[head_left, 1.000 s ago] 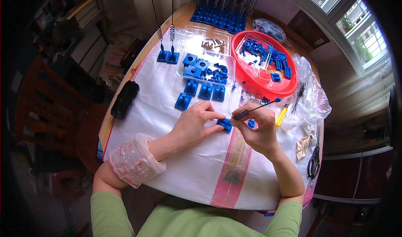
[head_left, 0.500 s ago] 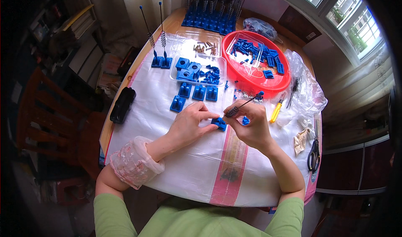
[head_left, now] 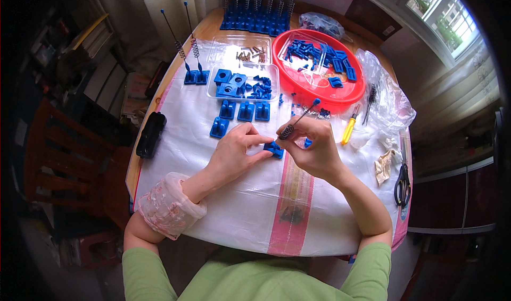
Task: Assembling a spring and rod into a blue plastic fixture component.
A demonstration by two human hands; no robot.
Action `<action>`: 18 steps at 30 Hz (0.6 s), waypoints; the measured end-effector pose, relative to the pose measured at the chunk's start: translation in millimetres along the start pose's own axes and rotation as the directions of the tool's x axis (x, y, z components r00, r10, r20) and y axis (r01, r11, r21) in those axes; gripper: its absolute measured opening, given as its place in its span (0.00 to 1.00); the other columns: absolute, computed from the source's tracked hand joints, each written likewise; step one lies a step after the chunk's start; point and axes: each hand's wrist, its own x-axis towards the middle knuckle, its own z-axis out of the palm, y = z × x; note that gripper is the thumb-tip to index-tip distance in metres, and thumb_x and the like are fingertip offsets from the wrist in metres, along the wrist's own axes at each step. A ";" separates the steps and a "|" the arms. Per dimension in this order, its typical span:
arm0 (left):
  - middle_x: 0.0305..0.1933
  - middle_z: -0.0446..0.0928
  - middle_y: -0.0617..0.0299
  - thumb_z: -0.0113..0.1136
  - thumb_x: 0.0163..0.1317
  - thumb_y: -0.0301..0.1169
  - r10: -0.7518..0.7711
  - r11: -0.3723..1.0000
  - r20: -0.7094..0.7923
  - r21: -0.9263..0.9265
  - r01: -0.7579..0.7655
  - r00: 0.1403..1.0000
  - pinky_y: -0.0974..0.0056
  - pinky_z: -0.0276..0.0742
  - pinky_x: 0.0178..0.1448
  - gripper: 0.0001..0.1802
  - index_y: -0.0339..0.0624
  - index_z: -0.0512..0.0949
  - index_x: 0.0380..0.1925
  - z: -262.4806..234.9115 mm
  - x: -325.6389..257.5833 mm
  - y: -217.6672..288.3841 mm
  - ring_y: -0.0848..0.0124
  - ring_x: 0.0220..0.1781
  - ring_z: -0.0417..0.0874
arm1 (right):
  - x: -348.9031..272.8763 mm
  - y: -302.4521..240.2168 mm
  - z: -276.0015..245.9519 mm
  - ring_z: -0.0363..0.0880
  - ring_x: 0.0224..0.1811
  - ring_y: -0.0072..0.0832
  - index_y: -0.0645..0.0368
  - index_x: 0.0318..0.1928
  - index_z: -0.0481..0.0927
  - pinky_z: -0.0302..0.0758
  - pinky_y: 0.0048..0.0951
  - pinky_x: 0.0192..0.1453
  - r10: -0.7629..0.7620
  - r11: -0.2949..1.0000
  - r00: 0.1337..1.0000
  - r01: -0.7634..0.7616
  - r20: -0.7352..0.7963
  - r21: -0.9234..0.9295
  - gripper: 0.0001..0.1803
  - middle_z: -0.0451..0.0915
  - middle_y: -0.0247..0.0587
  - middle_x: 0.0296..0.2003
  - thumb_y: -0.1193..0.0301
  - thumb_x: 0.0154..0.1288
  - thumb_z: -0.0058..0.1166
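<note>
My left hand [head_left: 234, 151] pinches a small blue plastic base [head_left: 274, 152] between thumb and fingers, on the white sheet in front of me. My right hand [head_left: 318, 151] is closed on a black spring [head_left: 286, 133] on a thin rod that slants up to a blue tip [head_left: 316, 102]. The spring's lower end is right at the base; fingers hide whether they join. Beyond my left hand stand several similar blue bases [head_left: 246, 110]. A small blue piece [head_left: 307, 143] lies partly hidden by my right hand.
Clear plastic boxes hold blue parts [head_left: 227, 90] and brass-coloured pins [head_left: 250, 54]. A red basin [head_left: 356, 96] with blue pieces stands at the far right. Two finished-looking spring rods [head_left: 196, 76] stand far left. A yellow screwdriver [head_left: 348, 131], scissors [head_left: 403, 185] and a black case [head_left: 151, 135] lie around.
The whole view has shifted a little, so the table's things appear slightly higher and farther left. Both hands keep their hold on the base and the spring.
</note>
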 end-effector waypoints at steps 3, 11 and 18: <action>0.40 0.79 0.60 0.80 0.58 0.31 -0.021 1.000 0.012 -0.010 0.021 1.000 0.62 0.79 0.46 0.18 0.44 0.90 0.49 0.4 -0.1 0.5 0.66 0.42 0.82 | -0.2 2.0 1.2 0.90 0.32 0.28 0.68 0.35 0.84 0.84 0.27 0.36 0.000 1.000 1.000 0.000 -0.010 0.025 0.08 0.87 0.44 0.29 0.81 0.57 0.71; 0.40 0.78 0.61 0.80 0.58 0.29 -0.011 0.999 0.011 -0.031 0.011 1.000 0.65 0.77 0.43 0.13 0.38 0.88 0.41 -0.4 1.7 3.8 0.68 0.40 0.78 | 1.3 5.1 -0.3 0.91 0.32 0.36 0.69 0.33 0.83 0.85 0.31 0.38 -0.005 0.999 1.000 0.005 -0.002 0.041 0.05 0.87 0.51 0.29 0.82 0.56 0.66; 0.41 0.77 0.63 0.79 0.58 0.27 -0.026 1.000 0.035 -0.017 0.026 0.999 0.67 0.74 0.41 0.13 0.37 0.88 0.41 0.2 3.2 4.0 0.70 0.39 0.76 | 0.8 13.0 0.0 0.90 0.31 0.28 0.67 0.34 0.84 0.84 0.27 0.36 -0.062 0.998 0.998 0.062 0.011 0.007 0.07 0.87 0.44 0.28 0.82 0.58 0.71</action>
